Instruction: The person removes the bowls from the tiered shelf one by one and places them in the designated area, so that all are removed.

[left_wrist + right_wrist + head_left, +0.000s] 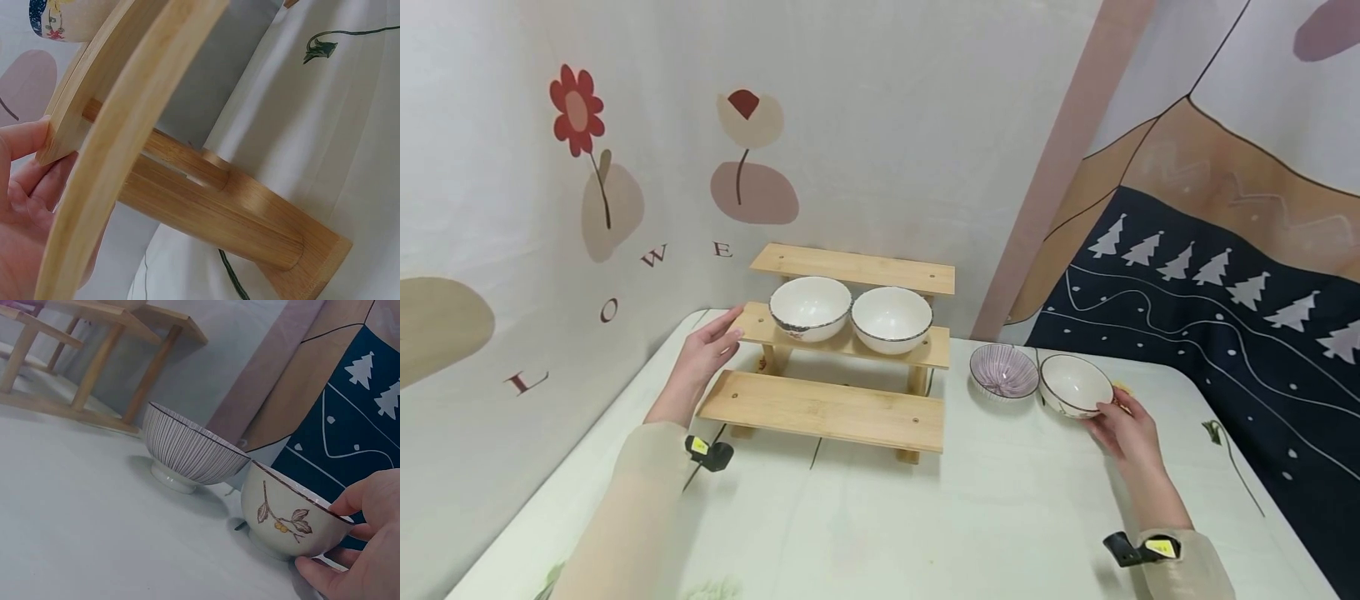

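At the right, my right hand (pixel 1126 427) grips the side of a cream bowl (pixel 1075 385) at its rim and under its wall. In the right wrist view this bowl (pixel 290 515) shows a brown branch with leaves and yellow berries. Close beside it stands a purple-striped bowl (pixel 1003 371). My left hand (pixel 703 358) holds the left end of the middle shelf of a three-step wooden rack (pixel 827 408), fingers at the board's edge. Two white bowls with dark rims, a left one (pixel 810 307) and a right one (pixel 892 318), sit side by side on that shelf.
The rack stands on a pale cloth-covered table (pixel 865 525) close to the back curtain (pixel 887 125). Its top shelf (pixel 850 268) rises behind the two white bowls. A dark printed cloth (pixel 1210 333) with white trees hangs at the right.
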The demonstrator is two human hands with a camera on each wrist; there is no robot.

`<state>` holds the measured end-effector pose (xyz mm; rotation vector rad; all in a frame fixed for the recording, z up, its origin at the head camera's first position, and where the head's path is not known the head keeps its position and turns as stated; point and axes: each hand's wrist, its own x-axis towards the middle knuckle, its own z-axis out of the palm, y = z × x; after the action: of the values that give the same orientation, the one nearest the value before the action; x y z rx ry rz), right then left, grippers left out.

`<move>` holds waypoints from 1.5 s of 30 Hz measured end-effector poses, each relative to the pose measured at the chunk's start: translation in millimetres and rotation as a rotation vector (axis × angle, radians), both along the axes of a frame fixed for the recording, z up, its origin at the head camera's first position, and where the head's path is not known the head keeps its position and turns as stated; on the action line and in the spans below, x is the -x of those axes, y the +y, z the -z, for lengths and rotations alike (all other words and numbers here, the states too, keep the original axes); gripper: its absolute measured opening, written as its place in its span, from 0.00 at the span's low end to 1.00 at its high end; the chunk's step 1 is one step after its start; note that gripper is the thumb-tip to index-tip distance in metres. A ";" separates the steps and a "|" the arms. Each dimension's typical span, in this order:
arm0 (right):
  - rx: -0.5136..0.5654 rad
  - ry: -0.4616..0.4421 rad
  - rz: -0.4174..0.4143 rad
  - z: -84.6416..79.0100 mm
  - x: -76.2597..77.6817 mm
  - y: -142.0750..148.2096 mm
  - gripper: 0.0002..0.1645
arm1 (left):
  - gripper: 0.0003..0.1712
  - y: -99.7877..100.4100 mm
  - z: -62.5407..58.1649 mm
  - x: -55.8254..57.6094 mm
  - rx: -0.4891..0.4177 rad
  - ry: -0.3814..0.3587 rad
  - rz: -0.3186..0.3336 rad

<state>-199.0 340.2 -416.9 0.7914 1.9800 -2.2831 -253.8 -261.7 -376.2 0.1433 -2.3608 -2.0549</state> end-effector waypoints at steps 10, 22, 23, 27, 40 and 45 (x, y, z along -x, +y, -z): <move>0.017 0.029 -0.001 -7.0 -5.3 5.1 0.41 | 0.36 -1.5 0.0 0.8 -0.012 0.005 0.003; -0.018 0.076 0.019 -17.7 -7.4 8.1 0.42 | 0.35 -1.0 -4.8 3.7 -0.029 0.008 0.003; -0.023 0.076 0.025 -18.5 -7.7 8.2 0.42 | 0.35 -0.6 -5.0 4.0 -0.027 0.008 0.002; -0.032 0.083 0.047 -20.8 -8.0 8.6 0.41 | 0.35 0.2 -4.7 4.5 -0.026 0.008 -0.001; -0.036 0.133 0.108 -14.3 -6.4 16.5 0.38 | 0.36 -0.5 -1.7 1.2 -0.015 -0.001 0.004; -0.056 0.141 0.142 -12.8 -7.2 16.5 0.35 | 0.35 0.1 -1.0 -0.2 -0.011 -0.001 0.002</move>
<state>-191.9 356.7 -404.1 0.8218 2.1194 -2.4346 -253.6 -261.7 -375.2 0.1421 -2.3513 -2.0692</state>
